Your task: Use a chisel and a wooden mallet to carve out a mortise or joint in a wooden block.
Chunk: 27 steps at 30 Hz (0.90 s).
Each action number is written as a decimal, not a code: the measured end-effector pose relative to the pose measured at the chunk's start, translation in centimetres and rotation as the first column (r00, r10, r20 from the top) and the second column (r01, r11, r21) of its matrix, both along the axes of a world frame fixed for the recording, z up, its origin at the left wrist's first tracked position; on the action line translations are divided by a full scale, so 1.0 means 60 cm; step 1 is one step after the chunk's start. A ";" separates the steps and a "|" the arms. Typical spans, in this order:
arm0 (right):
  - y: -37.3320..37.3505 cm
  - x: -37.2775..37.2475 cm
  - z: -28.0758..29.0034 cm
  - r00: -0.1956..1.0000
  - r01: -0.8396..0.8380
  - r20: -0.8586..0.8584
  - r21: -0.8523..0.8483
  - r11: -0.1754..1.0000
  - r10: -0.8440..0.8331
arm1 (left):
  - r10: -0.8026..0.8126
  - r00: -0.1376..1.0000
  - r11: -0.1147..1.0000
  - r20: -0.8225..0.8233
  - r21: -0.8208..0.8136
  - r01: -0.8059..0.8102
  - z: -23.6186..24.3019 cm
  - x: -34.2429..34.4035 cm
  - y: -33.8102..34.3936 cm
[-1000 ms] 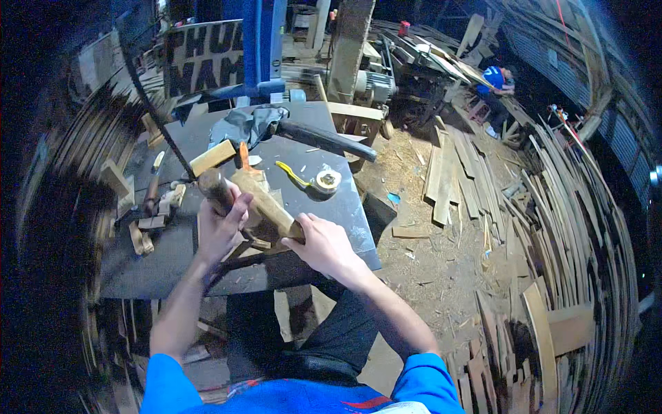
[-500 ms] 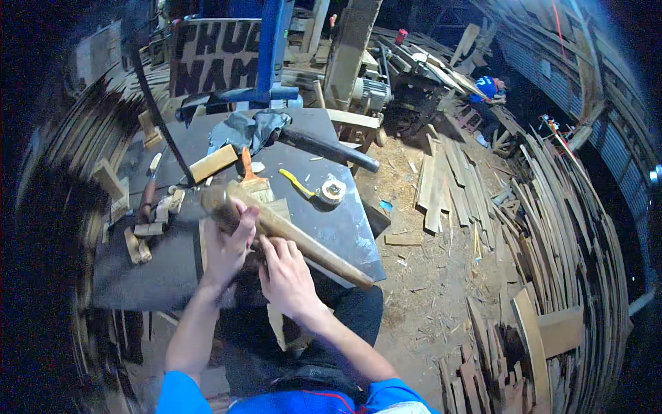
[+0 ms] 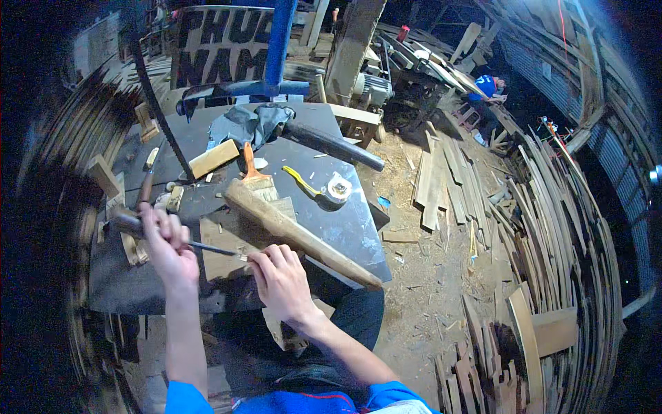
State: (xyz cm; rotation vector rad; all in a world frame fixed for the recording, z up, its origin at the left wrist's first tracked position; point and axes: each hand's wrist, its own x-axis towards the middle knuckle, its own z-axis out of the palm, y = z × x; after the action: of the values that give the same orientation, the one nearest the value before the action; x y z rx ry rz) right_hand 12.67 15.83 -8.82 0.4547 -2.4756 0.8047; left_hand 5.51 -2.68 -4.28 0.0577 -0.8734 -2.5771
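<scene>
My left hand (image 3: 169,248) is wrapped round the handle of a chisel (image 3: 212,247), which lies nearly level with its narrow metal blade reaching right. My right hand (image 3: 281,279) is closed at the blade's tip, thumb and fingers pinched together; a small pale bit shows there, too small to name. Under the blade is a flat light board (image 3: 219,265) on the dark table (image 3: 331,238). A long wooden club (image 3: 296,234), thick at its far left end, lies slantwise just beyond my right hand.
A brush with an orange handle (image 3: 249,160), a yellow and white tape measure (image 3: 338,188), a wood block (image 3: 214,159), a grey cloth (image 3: 252,125) and a dark bar (image 3: 334,145) lie farther back. Stacked planks (image 3: 558,241) line the right. A person in blue (image 3: 487,87) is far off.
My left hand has swung left and down, tipping the chisel from upright to nearly level. My right hand stays near its tip. The club looks unmoved.
</scene>
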 end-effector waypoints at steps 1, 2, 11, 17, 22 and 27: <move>0.007 0.001 0.002 0.999 0.022 -0.024 0.031 0.999 -0.021 | 0.113 0.994 0.994 0.015 0.006 -0.113 0.016 -0.007 -0.010; 0.003 0.002 0.005 0.999 0.008 -0.031 0.024 1.000 -0.008 | 0.189 0.982 0.982 -0.009 0.033 -0.188 0.038 -0.004 -0.036; -0.012 -0.002 -0.013 0.999 0.043 -0.021 0.067 0.997 -0.042 | -0.019 0.995 0.971 -0.093 -0.238 -0.004 0.036 0.041 0.023; -0.001 0.009 -0.004 0.999 0.028 -0.023 -0.030 0.999 -0.029 | -0.081 0.992 0.981 -0.101 -0.184 0.062 0.008 0.059 0.005; -0.010 0.043 0.042 0.995 -0.067 0.078 0.065 0.996 0.062 | -0.309 0.935 0.874 -0.176 -0.440 0.206 -0.008 0.075 0.025; 0.041 0.048 0.054 0.962 -0.269 0.006 0.199 0.942 0.273 | -0.425 0.905 -0.236 0.023 -0.968 -0.087 0.093 0.122 0.107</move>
State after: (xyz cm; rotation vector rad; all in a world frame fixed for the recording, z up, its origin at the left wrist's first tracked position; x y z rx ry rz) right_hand 15.54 18.27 -5.56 0.8876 -2.5166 0.6513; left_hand 12.81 3.76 1.32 -1.0483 -2.6370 -1.0343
